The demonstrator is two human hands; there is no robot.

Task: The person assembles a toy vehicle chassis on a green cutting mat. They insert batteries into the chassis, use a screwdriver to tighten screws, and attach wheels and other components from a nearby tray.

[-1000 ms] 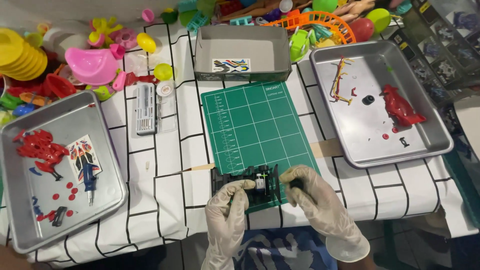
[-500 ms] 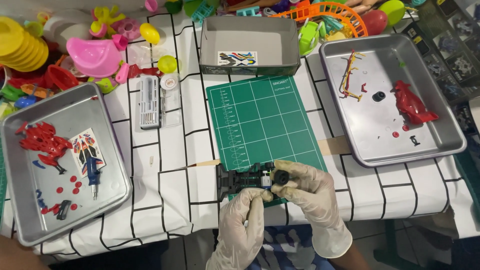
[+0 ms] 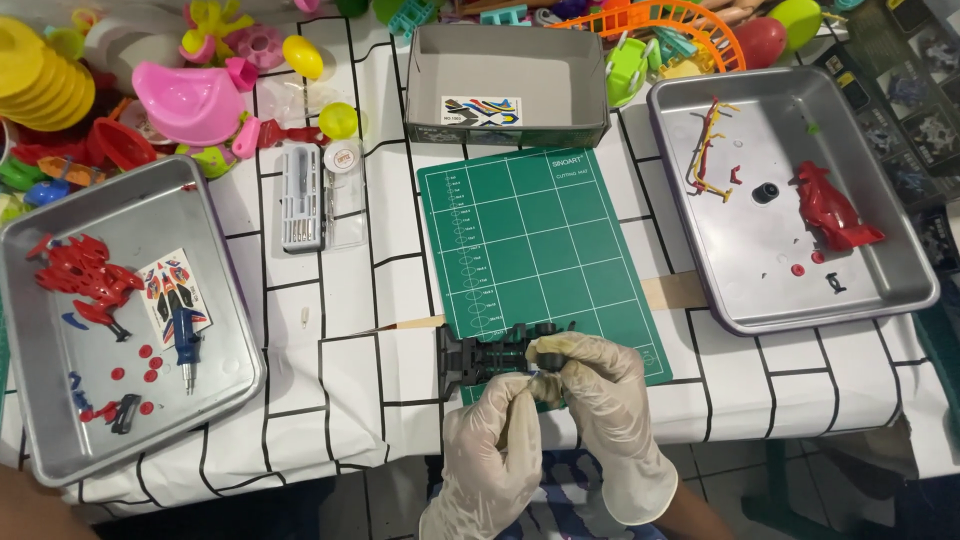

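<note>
Both my hands wear pale latex gloves and meet at the near edge of the green cutting mat. My left hand pinches the near side of a black toy car chassis. My right hand curls over the chassis's right end, fingers closed on it. The chassis lies low over the mat's front edge, partly hidden by my fingers.
A metal tray at left holds red parts, a sticker sheet and a small screwdriver. Another tray at right holds a red car body, a black wheel and sprue bits. A grey box, a clear tool case and bright toys lie behind.
My hands have drawn together over the chassis; the right hand slid left onto its right end, and the left hand came in under it.
</note>
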